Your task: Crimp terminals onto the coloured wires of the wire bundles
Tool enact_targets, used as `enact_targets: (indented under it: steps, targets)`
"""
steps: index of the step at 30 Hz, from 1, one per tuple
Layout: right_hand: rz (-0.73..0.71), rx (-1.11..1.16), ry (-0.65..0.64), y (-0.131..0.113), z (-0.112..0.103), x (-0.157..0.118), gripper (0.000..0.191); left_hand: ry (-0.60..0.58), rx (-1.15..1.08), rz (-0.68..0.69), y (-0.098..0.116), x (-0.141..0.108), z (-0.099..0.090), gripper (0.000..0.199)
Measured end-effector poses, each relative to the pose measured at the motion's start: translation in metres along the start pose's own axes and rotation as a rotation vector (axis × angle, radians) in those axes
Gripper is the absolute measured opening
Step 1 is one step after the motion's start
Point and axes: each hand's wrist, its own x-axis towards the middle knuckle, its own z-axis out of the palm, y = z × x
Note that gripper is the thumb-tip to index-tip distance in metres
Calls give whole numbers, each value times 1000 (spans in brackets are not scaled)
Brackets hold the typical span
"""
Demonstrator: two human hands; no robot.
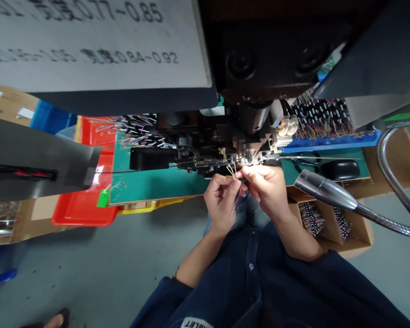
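Thin coloured wires (230,171), yellow and pink among them, stick up from between the fingers of my left hand (222,200), which is closed on them. Beside it, my right hand (268,187) pinches at the machine's lit front edge; its fingertips hide what they hold, perhaps a wire end. Both hands are close together just below the crimping area of a dark machine (249,157). A thin terminal strip (140,171) runs in from the left to the machine.
Red trays (85,209) and wire bundles (140,130) lie left. On the right are a blue tray (331,142) of bundles, a black mouse-like object (341,169), a flexible lamp (324,189) and a cardboard box (357,246) with bundles. The machine head (269,59) hangs above.
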Motion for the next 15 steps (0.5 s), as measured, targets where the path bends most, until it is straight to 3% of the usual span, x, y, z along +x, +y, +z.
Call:
enact_targets:
  steps: [15]
  targets:
    - [-82,-113,-39,-10,0,-1,41,-36,6,-24,3,1,1,39]
